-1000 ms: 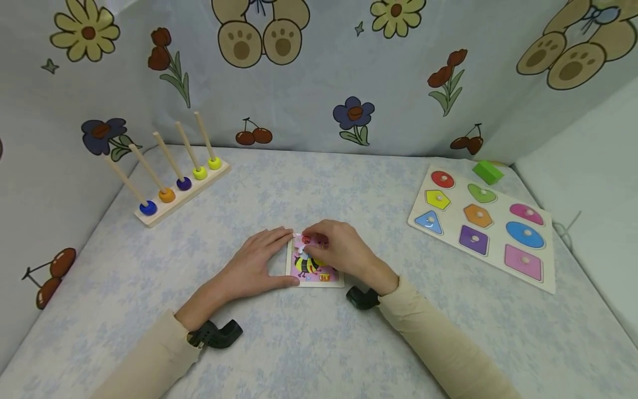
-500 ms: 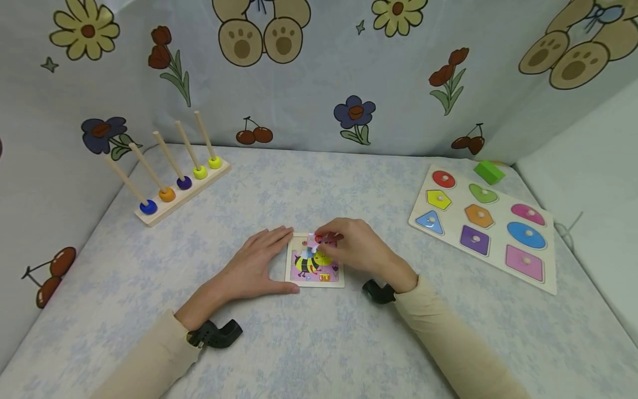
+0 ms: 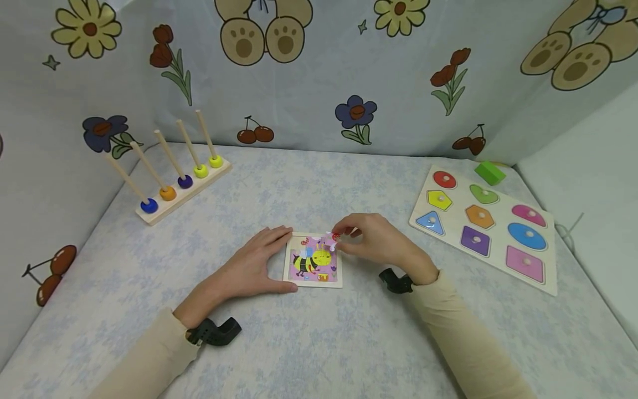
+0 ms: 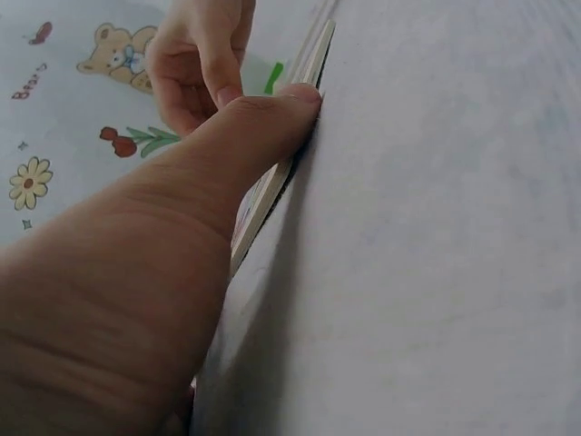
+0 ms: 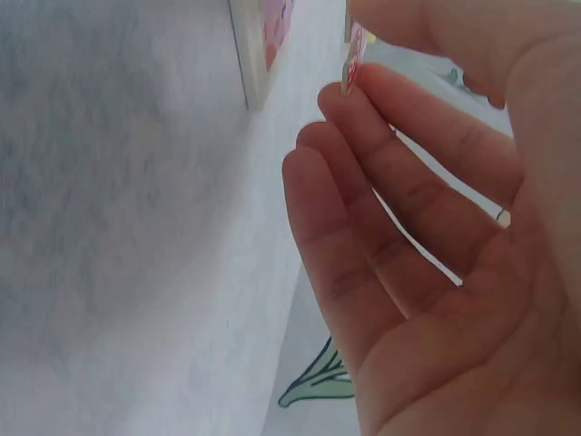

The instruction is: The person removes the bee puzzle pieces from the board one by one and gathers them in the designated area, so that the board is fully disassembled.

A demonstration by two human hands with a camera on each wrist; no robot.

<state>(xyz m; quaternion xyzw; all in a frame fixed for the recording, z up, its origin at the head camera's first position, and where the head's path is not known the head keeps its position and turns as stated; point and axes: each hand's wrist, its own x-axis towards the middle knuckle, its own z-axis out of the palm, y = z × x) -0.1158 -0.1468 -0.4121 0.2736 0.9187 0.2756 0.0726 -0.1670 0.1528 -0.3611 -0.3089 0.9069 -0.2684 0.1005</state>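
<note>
A small square jigsaw puzzle (image 3: 309,266) of a yellow-and-black bee on pink lies in a pale frame mid-table. My left hand (image 3: 254,263) spans its left side, fingers fairly straight at the upper corner and thumb at the lower one. In the left wrist view the thumb rests against the board's edge (image 4: 263,204). Between thumb and index finger, my right hand (image 3: 376,238) pinches a pink puzzle piece (image 3: 331,240) with a red spot, over the puzzle's upper right corner. The right wrist view shows that puzzle piece (image 5: 352,68) edge-on. A pale area shows at the puzzle's upper left.
A wooden peg stand (image 3: 184,191) with coloured beads is at the back left. On the right lies a shape board (image 3: 448,227) with knobbed pieces, and a green block (image 3: 490,173) sits by its far edge. A printed cloth (image 3: 309,100) hangs behind the table.
My right hand has moved right with the pinched piece, from the puzzle's upper left to its upper right corner, uncovering more of the picture. The left hand stays at the left side.
</note>
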